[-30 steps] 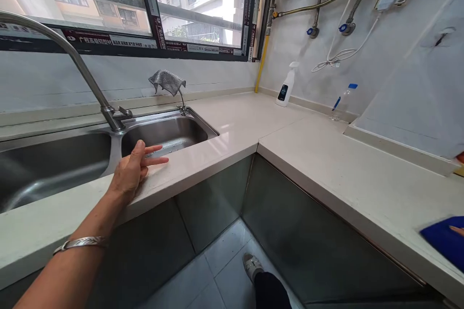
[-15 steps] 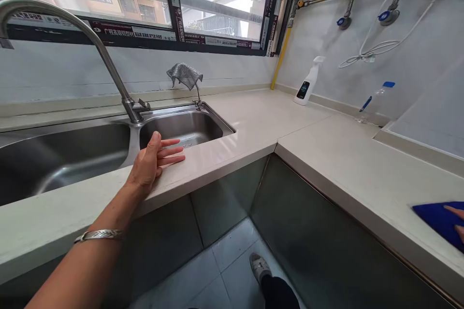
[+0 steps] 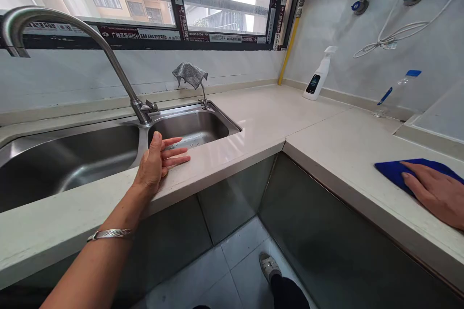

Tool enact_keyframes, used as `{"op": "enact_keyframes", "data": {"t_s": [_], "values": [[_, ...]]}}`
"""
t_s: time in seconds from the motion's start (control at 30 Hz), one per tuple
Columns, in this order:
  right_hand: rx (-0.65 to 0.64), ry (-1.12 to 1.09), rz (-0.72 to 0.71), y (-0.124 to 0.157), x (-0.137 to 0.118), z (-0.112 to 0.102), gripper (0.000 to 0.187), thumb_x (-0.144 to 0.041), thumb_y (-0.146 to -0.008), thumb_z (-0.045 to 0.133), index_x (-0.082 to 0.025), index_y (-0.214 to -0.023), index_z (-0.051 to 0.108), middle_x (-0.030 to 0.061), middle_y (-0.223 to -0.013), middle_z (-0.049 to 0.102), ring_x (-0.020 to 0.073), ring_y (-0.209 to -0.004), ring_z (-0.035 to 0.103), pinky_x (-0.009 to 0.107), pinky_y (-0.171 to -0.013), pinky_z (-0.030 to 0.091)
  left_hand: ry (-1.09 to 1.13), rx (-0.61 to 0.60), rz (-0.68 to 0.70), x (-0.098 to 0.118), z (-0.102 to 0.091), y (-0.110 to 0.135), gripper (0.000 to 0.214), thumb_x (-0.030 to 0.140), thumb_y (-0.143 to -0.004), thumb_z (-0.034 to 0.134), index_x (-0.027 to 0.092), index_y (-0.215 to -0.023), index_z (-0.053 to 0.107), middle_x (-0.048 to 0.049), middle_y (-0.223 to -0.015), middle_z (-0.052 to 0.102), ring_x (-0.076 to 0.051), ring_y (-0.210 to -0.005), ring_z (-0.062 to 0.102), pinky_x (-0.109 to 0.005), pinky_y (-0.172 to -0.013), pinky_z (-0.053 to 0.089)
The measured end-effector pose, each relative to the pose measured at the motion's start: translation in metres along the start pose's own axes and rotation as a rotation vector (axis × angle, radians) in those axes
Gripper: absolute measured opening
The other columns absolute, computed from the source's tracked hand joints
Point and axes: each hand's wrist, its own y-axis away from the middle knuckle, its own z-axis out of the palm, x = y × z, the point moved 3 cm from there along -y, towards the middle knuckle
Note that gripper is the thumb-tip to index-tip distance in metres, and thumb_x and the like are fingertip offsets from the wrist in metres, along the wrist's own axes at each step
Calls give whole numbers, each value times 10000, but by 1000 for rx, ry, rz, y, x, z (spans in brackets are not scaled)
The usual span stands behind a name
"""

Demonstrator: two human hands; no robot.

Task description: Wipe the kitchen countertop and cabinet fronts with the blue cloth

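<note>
Right hand [image 3: 433, 195] farther in, blue cloth [image 3: 389, 171] half-hidden

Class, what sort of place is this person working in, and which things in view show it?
Most likely a home kitchen: a double stainless steel sink with a curved tap set in an L-shaped countertop below a window, plus a spray bottle by the wall.

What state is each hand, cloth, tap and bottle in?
left hand: open, flat on the countertop edge beside the sink.
right hand: open, pressed flat on the blue cloth.
blue cloth: lying flat on the countertop.
faucet: no water running.
grey cloth: draped over a small tap.
spray bottle: upright.
</note>
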Motion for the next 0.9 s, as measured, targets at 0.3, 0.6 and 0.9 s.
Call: {"op": "enact_keyframes", "data": {"t_s": [0.3, 0.6, 0.9], "values": [[-68, -20, 14, -16, -16, 5, 866, -687, -946, 92, -180, -1587, 381, 156, -1594, 468, 346, -1435, 428, 504, -1198, 281, 51, 12, -2, -1, -1, -1, 796, 729, -989, 264, 109, -1335, 623, -289, -1211, 700, -316, -942, 766, -144, -344, 132], [-73, -40, 35, -14, -23, 3, 830, -683, -963, 99, -204, -1575, 387, 140, -1615, 445, 353, -1475, 392, 549, -1216, 305, 115, -19, -10, 3, -1, 0, 824, 687, -1012, 183, 81, -1322, 647, -299, -1244, 685, -310, -992, 756, -142, -339, 131], [-71, -53, 58, -9, -38, -10, 807, -676, -955, 107, -221, -1543, 423, 99, -1604, 467, 336, -1469, 411, 548, -1233, 314, 113, -30, -28, 3, 0, 1, 759, 571, -1053, 143, 60, -1303, 647, -308, -1264, 672, -312, -999, 753, -174, -343, 121]]}}
